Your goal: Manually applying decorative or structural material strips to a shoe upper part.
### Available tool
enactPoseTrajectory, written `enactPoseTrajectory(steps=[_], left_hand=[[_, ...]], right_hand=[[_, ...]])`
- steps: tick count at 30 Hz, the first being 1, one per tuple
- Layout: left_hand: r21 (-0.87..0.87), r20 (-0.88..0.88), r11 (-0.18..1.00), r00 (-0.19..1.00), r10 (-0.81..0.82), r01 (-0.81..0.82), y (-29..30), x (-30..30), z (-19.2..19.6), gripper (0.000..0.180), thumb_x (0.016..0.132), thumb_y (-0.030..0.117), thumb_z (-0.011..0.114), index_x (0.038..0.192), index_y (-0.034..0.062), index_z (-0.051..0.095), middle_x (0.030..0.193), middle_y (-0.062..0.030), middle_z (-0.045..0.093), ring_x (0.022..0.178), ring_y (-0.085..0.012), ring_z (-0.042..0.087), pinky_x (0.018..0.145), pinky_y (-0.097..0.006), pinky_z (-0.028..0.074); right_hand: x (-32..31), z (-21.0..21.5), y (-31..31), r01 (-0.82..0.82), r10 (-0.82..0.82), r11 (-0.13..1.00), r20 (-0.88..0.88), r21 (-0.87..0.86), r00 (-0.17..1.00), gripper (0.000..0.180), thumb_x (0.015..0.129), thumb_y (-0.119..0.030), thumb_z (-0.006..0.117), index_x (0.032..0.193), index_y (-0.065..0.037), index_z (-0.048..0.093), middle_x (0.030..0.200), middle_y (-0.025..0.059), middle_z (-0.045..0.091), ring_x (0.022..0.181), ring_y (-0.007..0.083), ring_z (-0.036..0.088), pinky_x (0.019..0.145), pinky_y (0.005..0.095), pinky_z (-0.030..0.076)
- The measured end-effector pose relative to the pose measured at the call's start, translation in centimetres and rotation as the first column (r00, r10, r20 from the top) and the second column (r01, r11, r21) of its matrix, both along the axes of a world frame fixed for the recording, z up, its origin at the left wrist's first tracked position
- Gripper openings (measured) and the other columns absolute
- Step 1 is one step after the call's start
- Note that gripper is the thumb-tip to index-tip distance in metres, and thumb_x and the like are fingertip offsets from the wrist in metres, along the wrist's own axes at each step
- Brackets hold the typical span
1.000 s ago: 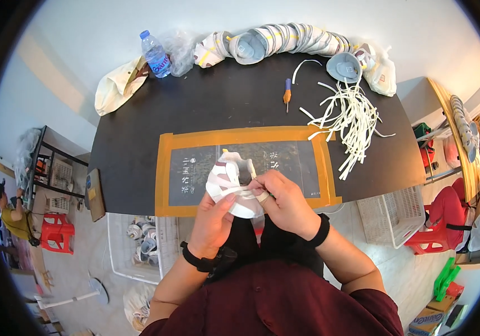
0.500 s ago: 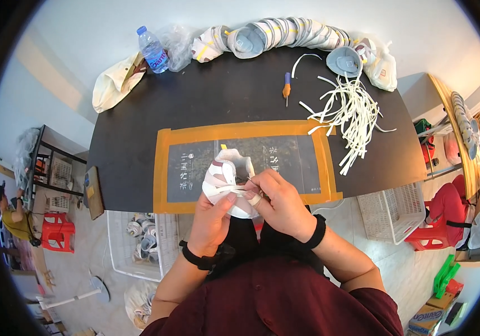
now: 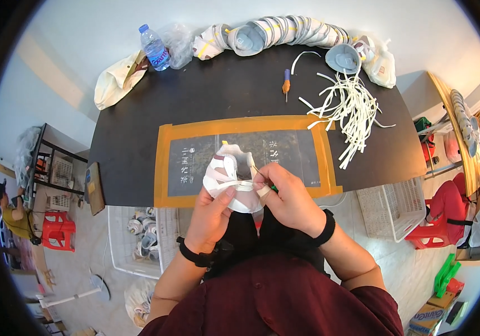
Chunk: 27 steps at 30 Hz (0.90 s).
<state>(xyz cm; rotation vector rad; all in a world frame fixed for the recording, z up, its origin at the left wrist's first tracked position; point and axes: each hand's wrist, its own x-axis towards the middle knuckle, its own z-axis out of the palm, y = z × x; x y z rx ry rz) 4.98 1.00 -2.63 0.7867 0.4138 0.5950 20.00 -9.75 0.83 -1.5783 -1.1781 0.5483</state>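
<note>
Just above the near edge of the table I hold a white shoe upper (image 3: 242, 197) with pinkish-brown patches and a grey lining, its opening facing away from me. My left hand (image 3: 211, 215) grips its left side, the thumb pressing on the front. A flat white lace (image 3: 239, 183) crosses the upper toward my right hand (image 3: 284, 199). There, thumb and fingers are pinched together at the upper's right edge on the lace. A thin pointed piece shows by these fingertips, and a bit of green peeks out below them; what they belong to is hidden.
A clear sheet edged with orange tape (image 3: 164, 162) lies on the dark table (image 3: 128, 145). Right of it are loose white laces (image 3: 354, 112) and a screwdriver-like tool (image 3: 286, 85). Stacked shoe uppers (image 3: 290, 31) and a water bottle (image 3: 155, 49) line the wall. White crates (image 3: 391, 210) flank me.
My right hand has moved slightly right, away from the front of the upper, drawing the lace flatter across it. My left hand keeps its grip.
</note>
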Motion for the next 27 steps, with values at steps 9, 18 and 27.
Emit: enactPoseTrajectory(steps=[9,18,27], left_hand=[[0.071,-0.032,0.997,0.999,-0.006,0.008,0.0,0.0,-0.8,0.037,0.096,0.006,0.057,0.131,0.0059,0.048,0.119,-0.0051,0.060,0.103,-0.0134,0.061,0.082,-0.027,0.051],[0.059,-0.006,0.998,1.000,-0.025,0.025,-0.4,0.2,0.0,0.043,0.097,0.004,0.052,0.138,0.0039,0.041,0.127,-0.0078,0.056,0.113,-0.0153,0.057,0.092,-0.030,0.049],[0.123,-0.029,0.991,0.998,-0.048,0.051,-0.8,0.0,-0.2,0.044,0.097,0.004,0.052,0.140,0.0038,0.040,0.128,-0.0058,0.054,0.114,-0.0137,0.055,0.094,-0.031,0.047]], right_hand=[[-0.9,-0.6,0.4,-0.023,0.020,0.999,0.085,0.030,0.996,0.010,0.085,-0.006,0.062,0.094,-0.004,0.059,0.089,0.0134,0.059,0.078,0.0318,0.062,0.069,0.0385,0.051],[-1.1,-0.9,0.8,0.079,-0.096,0.994,0.259,0.076,0.961,0.010,0.083,-0.006,0.067,0.091,-0.004,0.060,0.085,0.0104,0.057,0.075,0.0279,0.061,0.065,0.0351,0.051],[-1.0,-1.1,1.7,0.153,-0.165,0.984,0.135,0.092,0.977,0.013,0.084,-0.010,0.070,0.089,-0.003,0.060,0.084,0.0103,0.057,0.071,0.0243,0.059,0.061,0.0331,0.048]])
